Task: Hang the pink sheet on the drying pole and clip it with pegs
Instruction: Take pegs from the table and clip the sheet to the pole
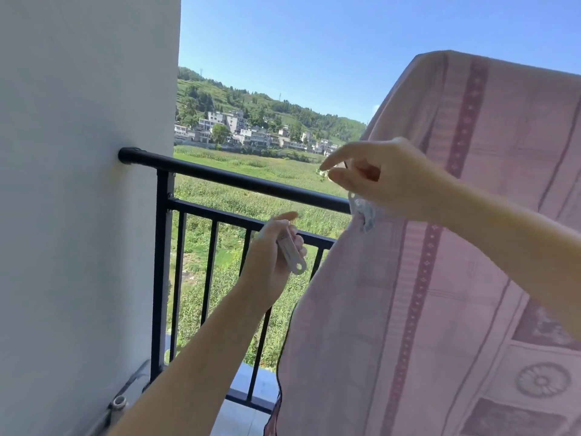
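The pink patterned sheet (440, 247) fills the right side, draped over a high edge at the top; the pole under that fold is hidden. The sheet's left edge lies against the black balcony rail (220, 177). A pale translucent peg (363, 212) is clipped on the sheet where it meets the rail. My right hand (386, 180) hovers just above that peg with thumb and forefinger apart, holding nothing. My left hand (273, 250) is lower and to the left, in front of the railing bars, closed around a white peg (292, 253).
A white wall (85, 184) stands close on the left, with the rail fixed into it. A metal bracket (119, 401) sits at the wall's foot. Beyond the vertical bars lie green fields, houses and open sky.
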